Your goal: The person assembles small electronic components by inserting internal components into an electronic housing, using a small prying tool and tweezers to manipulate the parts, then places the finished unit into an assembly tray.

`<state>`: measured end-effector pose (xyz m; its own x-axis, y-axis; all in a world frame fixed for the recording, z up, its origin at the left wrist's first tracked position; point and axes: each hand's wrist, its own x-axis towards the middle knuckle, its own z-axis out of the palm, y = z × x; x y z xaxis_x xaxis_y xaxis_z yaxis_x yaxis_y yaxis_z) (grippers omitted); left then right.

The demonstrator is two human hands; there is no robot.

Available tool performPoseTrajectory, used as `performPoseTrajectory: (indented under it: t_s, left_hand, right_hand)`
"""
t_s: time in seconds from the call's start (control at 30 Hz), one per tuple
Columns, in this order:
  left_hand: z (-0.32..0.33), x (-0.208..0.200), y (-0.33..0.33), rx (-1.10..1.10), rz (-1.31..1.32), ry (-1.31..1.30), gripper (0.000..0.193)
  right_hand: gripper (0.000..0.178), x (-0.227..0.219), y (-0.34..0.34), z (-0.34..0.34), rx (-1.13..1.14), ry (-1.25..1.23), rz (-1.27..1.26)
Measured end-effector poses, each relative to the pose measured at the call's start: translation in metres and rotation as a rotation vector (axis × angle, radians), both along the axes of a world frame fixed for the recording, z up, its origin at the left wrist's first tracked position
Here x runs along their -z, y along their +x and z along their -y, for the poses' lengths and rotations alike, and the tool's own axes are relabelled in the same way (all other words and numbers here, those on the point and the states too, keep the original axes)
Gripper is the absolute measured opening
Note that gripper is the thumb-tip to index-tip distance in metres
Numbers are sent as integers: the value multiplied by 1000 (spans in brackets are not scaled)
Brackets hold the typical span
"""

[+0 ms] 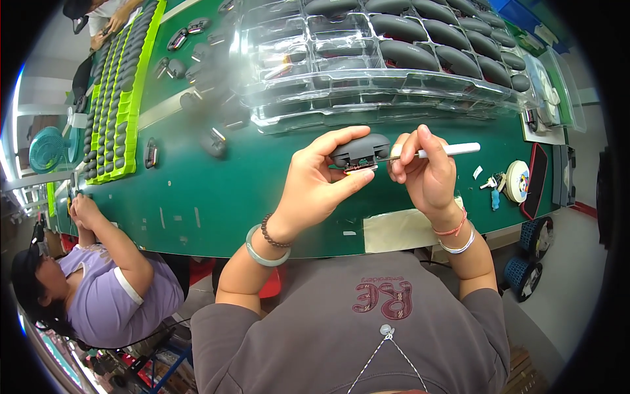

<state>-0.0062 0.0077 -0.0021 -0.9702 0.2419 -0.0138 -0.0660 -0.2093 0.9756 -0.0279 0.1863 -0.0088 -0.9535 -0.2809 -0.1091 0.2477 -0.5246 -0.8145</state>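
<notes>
My left hand (307, 182) grips a dark grey, rounded plastic housing (362, 147) between thumb and fingers. The housing's open side faces me, and a bit of red and yellow shows low in it. My right hand (430, 174) is closed around a slim white-handled tool (462, 149), pen-like in shape. From the handle, a thin metal shaft runs left to the housing's right side. Whether its tip touches the housing, I cannot tell.
Clear plastic trays (315, 98) of dark housings stand stacked ahead. To the left are a lime-green rack (134, 108) and several loose parts (152, 152). Keys (492, 182) and a white roll (517, 181) lie right. A co-worker in purple (125, 295) sits left.
</notes>
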Motion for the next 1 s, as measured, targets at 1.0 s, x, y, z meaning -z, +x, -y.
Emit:
performPoseTrajectory:
  t_s: [1.0]
  left_hand:
    - [0, -4, 1, 16, -262, -156, 45]
  right_hand:
    - [43, 1, 2, -2, -23, -41, -60]
